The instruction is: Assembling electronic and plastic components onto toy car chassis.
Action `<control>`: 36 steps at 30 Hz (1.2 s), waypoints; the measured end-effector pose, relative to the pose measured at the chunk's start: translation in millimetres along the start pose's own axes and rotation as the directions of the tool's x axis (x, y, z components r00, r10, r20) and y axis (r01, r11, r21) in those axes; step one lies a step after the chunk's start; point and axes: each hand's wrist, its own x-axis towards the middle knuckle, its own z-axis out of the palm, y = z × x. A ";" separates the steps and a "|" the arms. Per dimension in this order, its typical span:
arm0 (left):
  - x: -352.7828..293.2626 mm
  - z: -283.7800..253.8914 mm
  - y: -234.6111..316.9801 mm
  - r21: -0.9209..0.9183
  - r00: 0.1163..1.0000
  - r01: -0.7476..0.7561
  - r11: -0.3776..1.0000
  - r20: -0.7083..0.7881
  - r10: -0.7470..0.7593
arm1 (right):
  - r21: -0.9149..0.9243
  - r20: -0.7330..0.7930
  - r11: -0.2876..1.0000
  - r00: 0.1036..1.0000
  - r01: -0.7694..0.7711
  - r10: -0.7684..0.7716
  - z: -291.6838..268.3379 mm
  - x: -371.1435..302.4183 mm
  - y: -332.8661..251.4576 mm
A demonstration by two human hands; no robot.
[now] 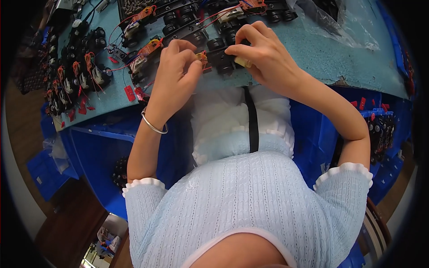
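My left hand [181, 71] is closed in a pinch, with the fingertips at thin orange and yellow wires [202, 57] by a small orange-red part. To the right, a black toy vehicle chassis [219, 57] with fat black wheels lies near the table's front edge. My right hand [270, 56] is curled over its right end, thumb and fingers bent. A pale yellow piece [242, 61] shows beneath these fingers, and part of it is hidden by them. Just beyond both hands are more black chassis [192, 33] with orange circuit boards and wires.
Rows of wheeled chassis [76, 73] with red tags stand on the left of the blue-green table [308, 58]. Clear plastic bags [335, 27] lie at the far right. Blue bins [100, 156] sit below the table edge, and the right one holds more assembled parts [382, 129].
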 end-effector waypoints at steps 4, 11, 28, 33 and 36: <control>-0.4 4.0 2.3 -0.139 0.997 0.074 0.988 0.006 -0.073 | 0.060 0.000 0.998 1.000 -0.012 0.012 9.3 1.8 5.0; -3.0 3.5 9.3 -0.192 0.995 0.103 0.976 0.038 -0.098 | 0.072 0.063 0.997 0.998 -0.027 0.023 16.6 -2.3 8.1; 0.2 8.1 -4.3 0.568 0.827 -0.544 0.618 0.236 0.510 | 0.543 0.467 0.432 0.687 -0.720 0.557 14.9 -5.6 38.6; -1.6 10.1 -8.7 0.570 0.823 -0.548 0.612 0.240 0.514 | 0.611 0.503 0.373 0.706 -0.698 0.498 18.4 -12.2 41.9; -2.6 12.4 -10.0 0.590 0.824 -0.540 0.600 0.226 0.520 | 0.620 0.491 0.279 0.640 -0.733 0.590 6.5 -8.4 36.2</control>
